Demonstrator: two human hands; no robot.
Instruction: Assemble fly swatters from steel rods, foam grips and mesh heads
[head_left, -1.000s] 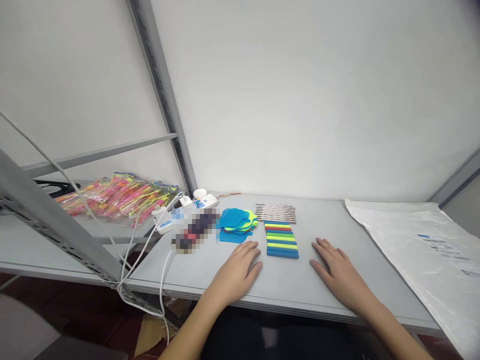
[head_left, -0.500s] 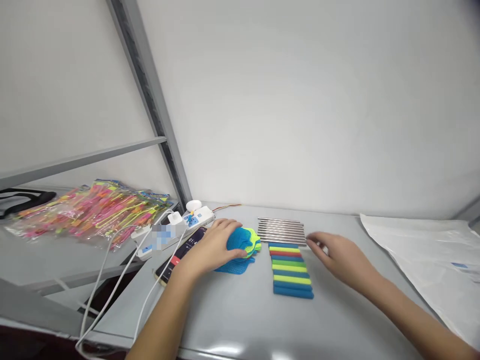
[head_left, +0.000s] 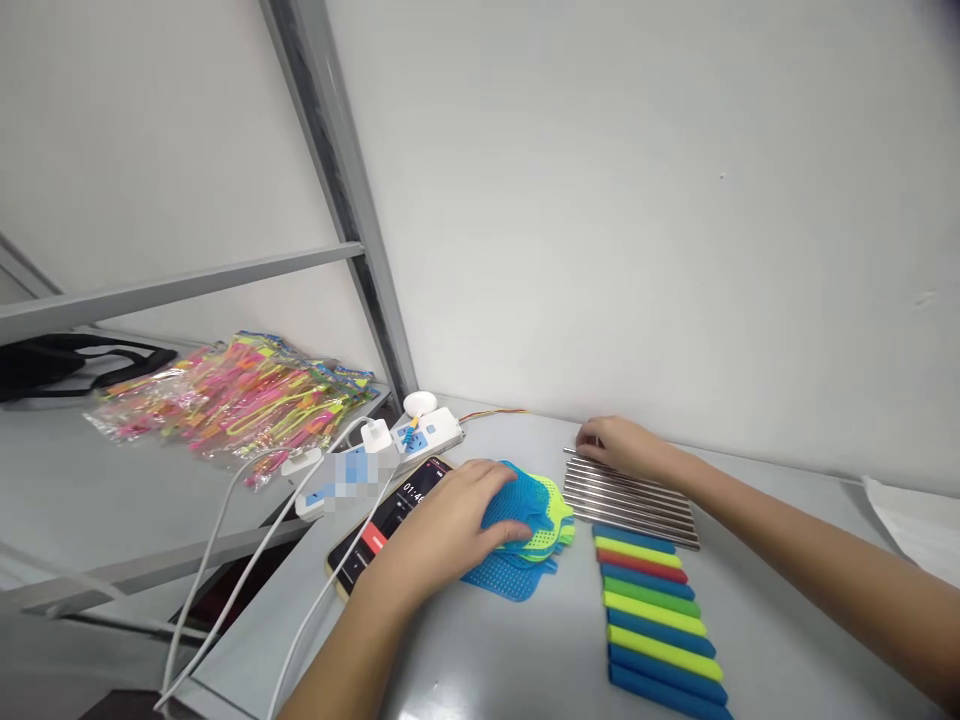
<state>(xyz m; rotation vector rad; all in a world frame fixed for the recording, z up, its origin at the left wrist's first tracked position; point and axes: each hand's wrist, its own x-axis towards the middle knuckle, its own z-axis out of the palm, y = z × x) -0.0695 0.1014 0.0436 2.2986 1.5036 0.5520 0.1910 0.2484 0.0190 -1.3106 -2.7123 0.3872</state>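
My left hand [head_left: 469,525] rests on a loose pile of perforated blue and yellow-green plastic paddles [head_left: 525,505], which look like fly swatter heads. Its thumb and fingers are apart, and nothing is lifted. At the far side of a row of thin metal rods [head_left: 630,500], my right hand [head_left: 619,445] has its fingertips closed around the farthest rod; the hand partly hides the grip. Nearer to me lies a row of coloured tubes [head_left: 656,610] in blue, yellow, green and red, side by side.
Left of the pile lie a phone [head_left: 386,520] with a lit screen and a white power strip [head_left: 352,475] with trailing cables. Bagged colourful items [head_left: 255,400] cover part of a lower side surface beyond a grey metal post [head_left: 360,200]. White sheeting [head_left: 915,520] lies at right.
My right hand has moved from the right near end of the rods to their far edge. My left hand stays on the paddles. The view has shifted left and closer.
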